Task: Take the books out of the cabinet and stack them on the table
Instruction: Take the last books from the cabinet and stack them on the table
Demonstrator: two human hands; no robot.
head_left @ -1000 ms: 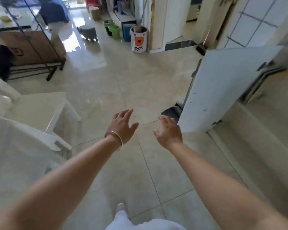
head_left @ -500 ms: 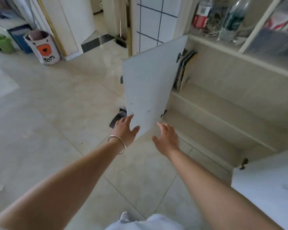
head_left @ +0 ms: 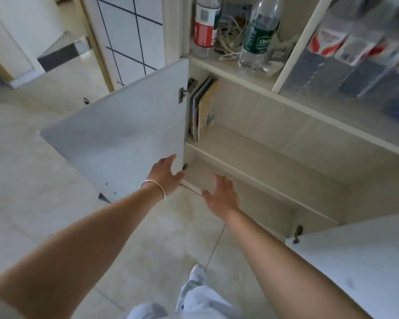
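Observation:
A few thin books [head_left: 204, 109] stand upright at the far left end of the upper shelf [head_left: 263, 153] inside the open cabinet, pressed against its left wall. My left hand [head_left: 165, 172], a silver bangle on its wrist, is open in front of the lower edge of the left door [head_left: 115, 139]. My right hand [head_left: 220, 194] is open and empty, spread in front of the lower shelf. Both hands are below the books and apart from them. No table is in view.
The right cabinet door [head_left: 355, 261] swings open at the lower right. Above the cabinet, an open shelf holds two plastic bottles [head_left: 258, 31], a tangle of cord [head_left: 230, 35] and packaged goods [head_left: 359, 54]. Tiled floor [head_left: 32, 180] spreads to the left; my leg and shoe show below.
The view has swung from the room and floor toward the cabinet. Both open hands have come up to the cabinet's front, and the books are now plainly visible.

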